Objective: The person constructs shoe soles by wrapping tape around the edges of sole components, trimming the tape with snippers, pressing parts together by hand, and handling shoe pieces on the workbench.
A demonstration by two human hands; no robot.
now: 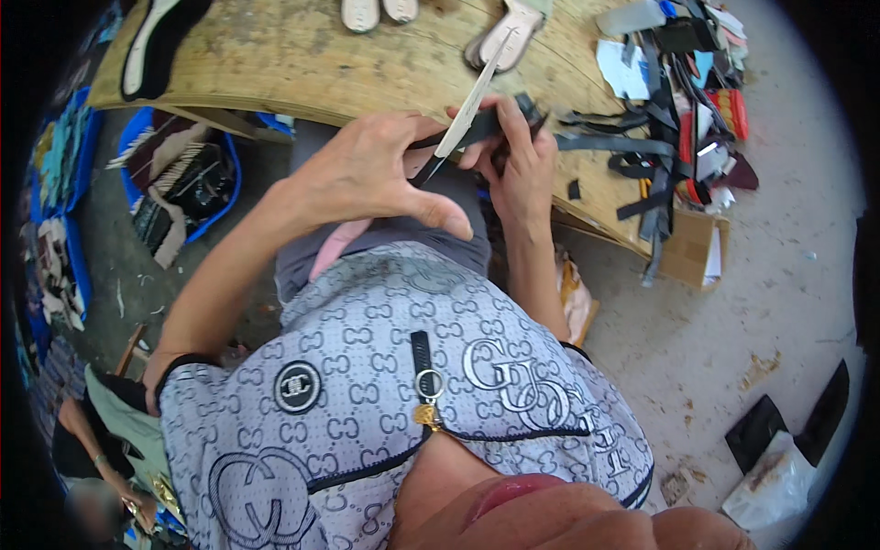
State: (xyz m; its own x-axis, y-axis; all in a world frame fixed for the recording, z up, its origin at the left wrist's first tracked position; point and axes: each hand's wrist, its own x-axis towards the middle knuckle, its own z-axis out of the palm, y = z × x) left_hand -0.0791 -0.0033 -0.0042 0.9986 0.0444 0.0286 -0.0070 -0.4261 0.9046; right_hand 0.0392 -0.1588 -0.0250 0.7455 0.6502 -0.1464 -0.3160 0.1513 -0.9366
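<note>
A thin shoe insole point(465, 115), pale on one face and dark along its lower end, stands edge-on between my hands at the table's near edge. My left hand point(362, 174) has its fingers curled behind the insole's lower end, partly hidden, while its thumb sticks out apart. On the other side, my right hand point(521, 170) is closed round a black strap point(483, 126) that runs against the insole. Where strap and insole meet is partly covered by my fingers, so I cannot tell if they are joined.
The wooden table point(275, 64) carries pale insoles point(500, 46) and a long black-edged sole piece point(151, 46). Black straps point(655, 147) heap at its right end, above a cardboard box point(692, 247). A blue bin point(234, 188) of cut pieces stands left. Another person's arm point(96, 449) shows lower left.
</note>
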